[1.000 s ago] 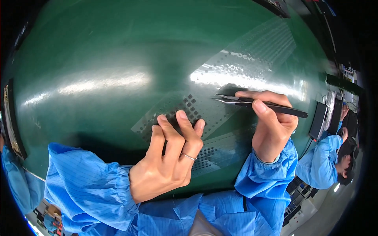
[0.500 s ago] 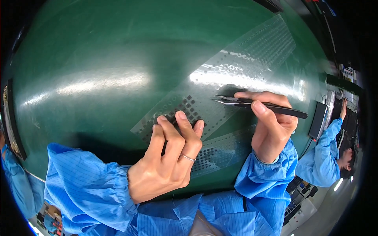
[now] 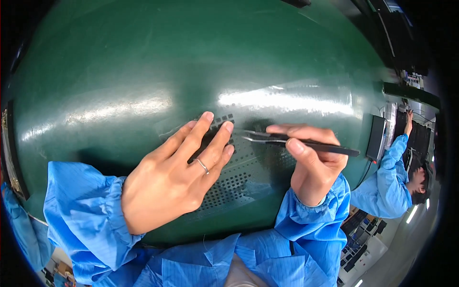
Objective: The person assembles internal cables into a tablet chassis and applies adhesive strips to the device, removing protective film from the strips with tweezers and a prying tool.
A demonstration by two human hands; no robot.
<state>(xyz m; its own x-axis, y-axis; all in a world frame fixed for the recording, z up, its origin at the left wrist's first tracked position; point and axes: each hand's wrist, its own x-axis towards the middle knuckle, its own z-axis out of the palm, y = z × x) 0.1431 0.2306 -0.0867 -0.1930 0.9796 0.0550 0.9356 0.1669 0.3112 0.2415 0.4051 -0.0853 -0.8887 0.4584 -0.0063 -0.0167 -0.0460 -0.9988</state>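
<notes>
My left hand [image 3: 177, 167], with a ring on one finger, lies spread over a clear sheet bearing small dark squares [image 3: 224, 118]. Its fingertips press down among the squares and cover part of them. My right hand [image 3: 318, 160] holds black-handled tweezers [image 3: 320, 148] with bare metal tips. The tips are slightly apart and point left, close to my left fingertips; I see nothing clearly between them. Nearer to me lies a second clear sheet with rows of dark dots [image 3: 224, 189]. Glare hides much of the first sheet's outline.
The green tabletop [image 3: 119, 62] carries bright reflections. A black-edged tray [image 3: 16, 158] stands at the far left. At the right is a black box [image 3: 376, 138] with a cable. Another person in a blue sleeve [image 3: 389, 167] works beyond it; another blue sleeve [image 3: 24, 229] shows at left.
The clear sheet, which slanted up to the far right, now lies turned and lower. My left hand has flattened out over the squares. The tweezers stay in my right hand; the view shifted slightly.
</notes>
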